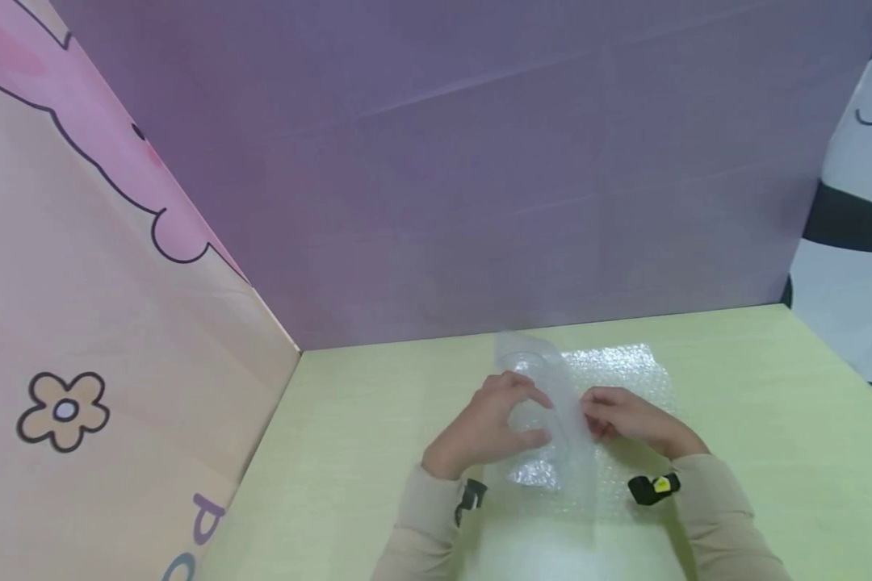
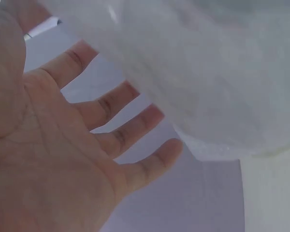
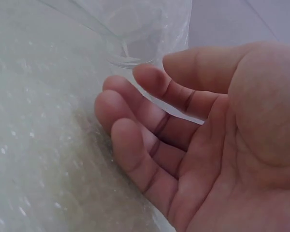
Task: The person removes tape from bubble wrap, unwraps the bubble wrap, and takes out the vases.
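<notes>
A sheet of clear bubble wrap point(image 1: 618, 367) lies on the table, its left part raised and folded over as a hazy flap. My right hand point(image 1: 628, 418) pinches the flap's edge between thumb and forefinger; the other fingers curl loosely beside it. Spread wide, my left hand point(image 1: 490, 420) is at the flap's left side, its thumb and fingers apart. The left wrist view shows the fingertips point(image 2: 154, 116) against or just behind the cloudy plastic. Through the wrap, a clear glass-like object point(image 3: 130, 48) shows a rounded base; the rest is blurred or covered.
The pale yellow-green table point(image 1: 356, 436) meets a purple backdrop point(image 1: 443, 202) behind the wrap. On the left stands a panel with a printed flower point(image 1: 65, 411); a panda-print panel point(image 1: 850, 274) stands at the right. Each wrist wears a small black camera mount point(image 1: 650, 489).
</notes>
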{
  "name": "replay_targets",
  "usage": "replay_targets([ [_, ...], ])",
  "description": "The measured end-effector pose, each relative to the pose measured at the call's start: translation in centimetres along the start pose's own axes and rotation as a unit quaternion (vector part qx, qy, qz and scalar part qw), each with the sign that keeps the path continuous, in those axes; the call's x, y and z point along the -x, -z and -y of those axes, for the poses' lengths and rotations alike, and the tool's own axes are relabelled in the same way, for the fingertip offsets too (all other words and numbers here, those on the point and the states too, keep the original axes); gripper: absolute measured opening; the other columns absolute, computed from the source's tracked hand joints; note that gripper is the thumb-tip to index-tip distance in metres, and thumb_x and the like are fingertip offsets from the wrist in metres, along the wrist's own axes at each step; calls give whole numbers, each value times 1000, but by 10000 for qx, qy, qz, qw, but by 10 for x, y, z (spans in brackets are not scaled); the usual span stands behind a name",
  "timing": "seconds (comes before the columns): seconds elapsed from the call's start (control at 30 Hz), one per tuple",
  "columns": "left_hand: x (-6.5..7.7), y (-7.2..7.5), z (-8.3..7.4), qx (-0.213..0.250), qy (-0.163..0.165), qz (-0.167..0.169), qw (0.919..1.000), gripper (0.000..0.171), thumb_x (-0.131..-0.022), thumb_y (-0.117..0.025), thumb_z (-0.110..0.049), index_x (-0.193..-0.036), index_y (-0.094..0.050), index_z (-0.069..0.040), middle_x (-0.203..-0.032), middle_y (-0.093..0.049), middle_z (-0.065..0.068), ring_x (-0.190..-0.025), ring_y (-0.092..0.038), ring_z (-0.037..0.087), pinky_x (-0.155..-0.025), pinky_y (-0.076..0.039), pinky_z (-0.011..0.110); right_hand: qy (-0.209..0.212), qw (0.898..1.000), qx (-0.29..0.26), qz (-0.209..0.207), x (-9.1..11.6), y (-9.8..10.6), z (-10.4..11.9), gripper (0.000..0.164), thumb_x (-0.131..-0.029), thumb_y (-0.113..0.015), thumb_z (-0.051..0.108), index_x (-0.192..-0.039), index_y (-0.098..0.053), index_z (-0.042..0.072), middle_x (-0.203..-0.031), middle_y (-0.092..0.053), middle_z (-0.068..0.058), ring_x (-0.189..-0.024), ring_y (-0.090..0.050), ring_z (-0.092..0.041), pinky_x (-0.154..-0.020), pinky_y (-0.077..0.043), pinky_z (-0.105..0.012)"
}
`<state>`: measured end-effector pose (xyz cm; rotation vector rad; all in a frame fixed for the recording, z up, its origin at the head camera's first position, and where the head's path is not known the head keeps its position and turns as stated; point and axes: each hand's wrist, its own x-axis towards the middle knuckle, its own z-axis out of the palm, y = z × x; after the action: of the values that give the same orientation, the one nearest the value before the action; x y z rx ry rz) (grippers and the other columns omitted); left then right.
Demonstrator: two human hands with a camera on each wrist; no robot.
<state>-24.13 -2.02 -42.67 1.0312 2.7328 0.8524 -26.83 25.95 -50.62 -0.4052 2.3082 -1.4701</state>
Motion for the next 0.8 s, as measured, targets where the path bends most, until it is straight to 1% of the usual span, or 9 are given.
replay_targets([
  [0.07,1,-1,-6,-165,-40,108,9998,40,-90,-75,-43,-127,-67,-30,-151,-51,-1,-142,-43,19,-118,-39,48,-27,10000,-3,-10,-1,0,-1,29,-107,-51,28,-102,-61,2,-88,-65,-8,-83,-63,-21,-76,-55,-29],
  [0.13,1,-1,-12,-382,-113,216,9990,46,-86,-78,-47,-128,-67,-30,-153,-51,-1,-144,-41,19,-120,-36,50,-51,10000,1,-21,-1,0,-2,29,-108,-51,29,-102,-61,2,-88,-65,-8,-84,-63,-21,-76,-55,-29],
  [0.23,1,-3,-20,-765,-216,394,9961,58,-80,-82,-53,-132,-64,-32,-155,-48,-1,-147,-38,20,-122,-33,50,-53,10000,1,-41,-2,0,-3,30,-108,-50,29,-101,-61,2,-88,-65,-7,-83,-62,-21,-75,-54,-29],
  [0.3,2,-3,-23,-1008,-292,535,9930,68,-76,-84,-57,-135,-61,-33,-157,-46,0,-149,-35,23,-124,-30,50,-49,10000,4,-57,-2,0,-3,31,-108,-49,29,-100,-62,2,-87,-65,-7,-83,-63,-21,-75,-54,-28],
  [0.37,4,-3,-26,-1140,-333,675,9906,77,-72,-85,-60,-139,-58,-34,-161,-41,2,-152,-31,27,-125,-27,51,-53,10000,-10,-65,-2,0,-2,31,-108,-49,29,-100,-62,2,-87,-65,-7,-83,-63,-21,-75,-54,-29],
  [0.47,6,-2,-28,-1183,-369,845,9887,86,-69,-87,-61,-144,-53,-35,-165,-35,4,-155,-25,33,-127,-23,53,-81,9999,-22,-72,-2,0,-2,32,-109,-48,29,-100,-62,2,-87,-65,-7,-83,-63,-21,-75,-54,-29],
  [0.6,8,-2,-29,-1169,-349,927,9882,89,-68,-89,-58,-145,-51,-35,-167,-31,4,-156,-21,33,-127,-21,54,-103,9999,12,-89,-2,0,-2,31,-109,-48,28,-99,-62,2,-87,-64,-7,-83,-62,-21,-76,-54,-29],
  [0.8,7,-2,-29,-1318,-369,822,9872,84,-71,-86,-59,-144,-53,-33,-166,-33,6,-156,-23,33,-128,-21,56,-182,9997,58,-161,-2,0,-2,25,-108,-47,21,-100,-62,2,-88,-62,-6,-83,-59,-20,-75,-53,-29],
])
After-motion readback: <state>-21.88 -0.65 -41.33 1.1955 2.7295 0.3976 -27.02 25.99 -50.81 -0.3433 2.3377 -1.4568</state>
